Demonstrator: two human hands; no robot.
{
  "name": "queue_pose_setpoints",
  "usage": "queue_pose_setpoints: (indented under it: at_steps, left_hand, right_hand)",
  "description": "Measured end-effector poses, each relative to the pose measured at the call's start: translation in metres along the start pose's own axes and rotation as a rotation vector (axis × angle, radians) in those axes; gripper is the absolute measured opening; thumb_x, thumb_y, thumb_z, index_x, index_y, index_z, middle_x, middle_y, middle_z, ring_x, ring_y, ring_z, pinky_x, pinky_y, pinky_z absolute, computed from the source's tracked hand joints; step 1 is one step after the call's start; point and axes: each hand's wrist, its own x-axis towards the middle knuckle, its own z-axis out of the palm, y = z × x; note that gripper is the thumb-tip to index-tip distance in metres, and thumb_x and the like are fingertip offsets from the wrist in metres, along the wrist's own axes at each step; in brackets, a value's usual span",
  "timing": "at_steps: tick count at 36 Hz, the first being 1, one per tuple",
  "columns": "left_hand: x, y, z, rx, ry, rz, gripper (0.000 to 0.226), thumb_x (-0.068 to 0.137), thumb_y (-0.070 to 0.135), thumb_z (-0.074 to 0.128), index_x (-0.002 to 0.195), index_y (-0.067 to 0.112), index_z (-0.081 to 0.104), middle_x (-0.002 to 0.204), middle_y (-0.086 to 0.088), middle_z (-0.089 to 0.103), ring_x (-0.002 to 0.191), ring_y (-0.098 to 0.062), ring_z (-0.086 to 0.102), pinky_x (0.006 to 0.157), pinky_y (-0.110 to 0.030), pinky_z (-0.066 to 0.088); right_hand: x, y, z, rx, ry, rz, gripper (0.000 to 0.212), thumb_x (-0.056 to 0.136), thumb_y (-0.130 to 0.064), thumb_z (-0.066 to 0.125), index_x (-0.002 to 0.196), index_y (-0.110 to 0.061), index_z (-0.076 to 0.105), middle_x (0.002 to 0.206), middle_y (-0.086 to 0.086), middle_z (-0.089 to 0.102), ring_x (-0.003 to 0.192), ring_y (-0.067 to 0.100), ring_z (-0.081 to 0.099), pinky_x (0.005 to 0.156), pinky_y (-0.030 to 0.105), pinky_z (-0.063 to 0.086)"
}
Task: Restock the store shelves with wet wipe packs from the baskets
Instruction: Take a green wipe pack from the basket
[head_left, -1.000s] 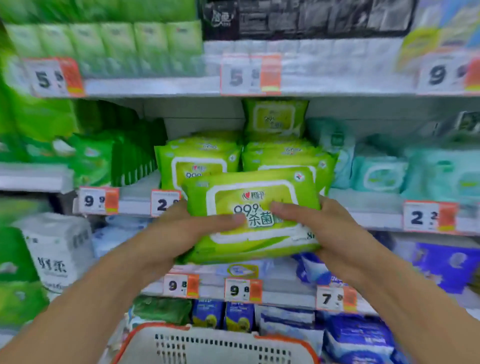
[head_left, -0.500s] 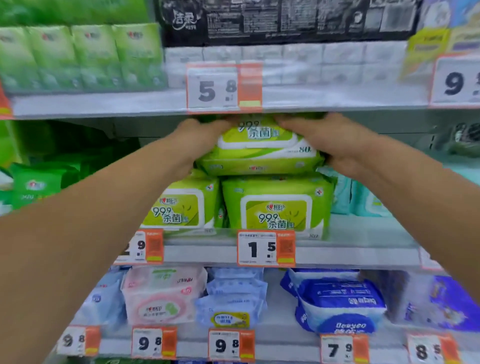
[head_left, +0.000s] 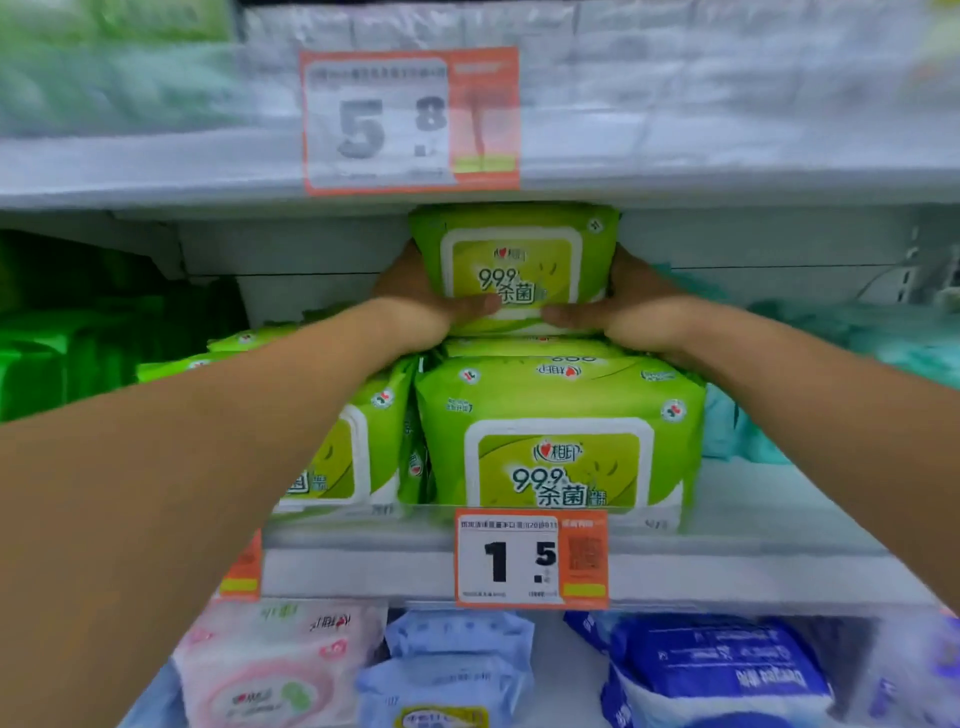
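**Between two hands, a green wipe pack is going onto the stack**

Between the two hands, a green wet wipe pack (head_left: 511, 267) is sitting upright on its long edge, its printed label facing the camera and its long axis running left to right. It is resting on top of the stacked green packs (head_left: 558, 436) directly below the grip, just under the upper shelf edge (head_left: 156, 171).

The left hand (head_left: 421, 301) is gripping the pack's left end, fingers wrapping behind it and the thumb pressing across the lower front. The right hand (head_left: 631, 306) is mirroring this on the right end, its thumb also lying along the lower front. The two thumb tips are nearly meeting under the label.

Above the grip, a blurred price tag (head_left: 410, 119) is hanging on the upper shelf. Below the grip, another price tag (head_left: 531, 558) is clipped to the shelf bearing the stack. Lower still, pink (head_left: 270, 670) and blue packs (head_left: 717, 670) are lying on the next shelf down.
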Motion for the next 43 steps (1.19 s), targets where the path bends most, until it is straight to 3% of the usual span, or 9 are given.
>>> queue_pose_setpoints:
  at_steps: [9, 12, 15, 21, 27, 31, 36, 38, 43]
  left_hand:
    - [0.031, -0.019, 0.018, 0.131, -0.064, -0.086, 0.092, 0.086, 0.052, 0.068, 0.155, 0.017, 0.018, 0.154, -0.001, 0.041, 0.138, -0.024, 0.043, 0.103, -0.021, 0.031]
    - [0.032, -0.017, 0.019, 0.146, -0.05, -0.118, 0.079, 0.096, 0.053, 0.053, 0.156, 0.017, 0.015, 0.155, -0.002, 0.04, 0.138, -0.025, 0.043, 0.093, -0.017, 0.028]
    - [0.031, -0.016, 0.018, 0.154, -0.038, -0.131, 0.071, 0.1, 0.057, 0.038, 0.156, 0.02, 0.016, 0.155, -0.003, 0.041, 0.137, -0.027, 0.044, 0.1, -0.021, 0.032]
    - [0.027, -0.014, 0.017, 0.167, -0.077, -0.145, 0.074, 0.099, 0.06, 0.037, 0.157, 0.019, 0.017, 0.156, -0.004, 0.039, 0.138, -0.027, 0.043, 0.106, -0.024, 0.031]
    - [0.018, -0.009, 0.005, 0.3, -0.187, -0.138, 0.065, 0.103, 0.055, 0.028, 0.156, 0.019, 0.023, 0.156, -0.005, 0.039, 0.139, -0.026, 0.042, 0.107, -0.026, 0.032]
    - [0.013, -0.005, -0.001, 0.373, -0.2, -0.166, 0.061, 0.105, 0.052, 0.027, 0.157, 0.02, 0.021, 0.158, -0.005, 0.036, 0.141, -0.028, 0.038, 0.113, -0.03, 0.03]
    - [-0.003, 0.0, -0.004, 0.46, -0.168, -0.198, 0.063, 0.106, 0.048, 0.029, 0.155, 0.01, 0.021, 0.159, -0.012, 0.032, 0.142, -0.032, 0.036, 0.111, -0.034, 0.032]
    - [-0.017, 0.008, -0.01, 0.478, -0.155, -0.177, 0.063, 0.106, 0.048, 0.03, 0.153, 0.006, 0.028, 0.158, -0.014, 0.034, 0.141, -0.032, 0.037, 0.109, -0.032, 0.032]
    - [-0.072, 0.021, -0.031, 0.487, -0.061, 0.035, 0.058, 0.101, 0.053, 0.041, 0.142, 0.013, 0.051, 0.138, -0.01, 0.059, 0.125, -0.03, 0.055, 0.099, -0.031, 0.042]
  right_hand:
    - [0.031, 0.006, 0.01, -0.066, -0.026, 0.096, 0.087, 0.083, -0.025, 0.081, 0.152, -0.02, 0.029, 0.145, -0.001, 0.053, 0.131, 0.019, 0.051, 0.113, 0.041, 0.041]
    - [0.024, 0.003, 0.01, 0.025, -0.061, 0.135, 0.069, 0.094, -0.032, 0.067, 0.152, -0.023, 0.03, 0.141, -0.009, 0.052, 0.122, 0.01, 0.051, 0.104, 0.028, 0.041]
    - [0.022, 0.0, 0.01, 0.073, -0.028, 0.161, 0.052, 0.102, -0.044, 0.049, 0.149, -0.024, 0.039, 0.146, -0.004, 0.053, 0.121, 0.012, 0.053, 0.098, 0.025, 0.039]
    - [0.025, -0.008, 0.01, -0.109, -0.009, 0.254, 0.067, 0.097, -0.061, 0.046, 0.149, -0.019, 0.044, 0.15, 0.003, 0.049, 0.134, 0.026, 0.048, 0.11, 0.038, 0.039]
    - [0.015, -0.023, 0.002, -0.197, -0.03, 0.336, 0.068, 0.097, -0.061, 0.048, 0.143, -0.012, 0.049, 0.116, 0.005, 0.059, 0.1, 0.023, 0.049, 0.078, 0.03, 0.04]
    - [0.005, -0.034, 0.008, -0.433, 0.027, 0.342, 0.07, 0.102, -0.057, 0.036, 0.151, -0.007, 0.037, 0.153, 0.015, 0.043, 0.129, 0.031, 0.049, 0.088, 0.03, 0.038]
    - [-0.015, -0.047, 0.014, -0.594, -0.007, 0.312, 0.067, 0.105, -0.053, 0.032, 0.149, -0.003, 0.039, 0.154, 0.018, 0.04, 0.135, 0.034, 0.046, 0.097, 0.031, 0.039]
    - [-0.027, -0.053, 0.014, -0.632, -0.023, 0.293, 0.067, 0.104, -0.054, 0.034, 0.146, -0.003, 0.044, 0.151, 0.018, 0.044, 0.134, 0.034, 0.048, 0.102, 0.033, 0.04]
    - [-0.077, -0.069, 0.021, -0.807, 0.004, 0.153, 0.053, 0.1, -0.056, 0.044, 0.108, -0.007, 0.061, 0.112, 0.017, 0.06, 0.111, 0.036, 0.059, 0.079, 0.033, 0.041]
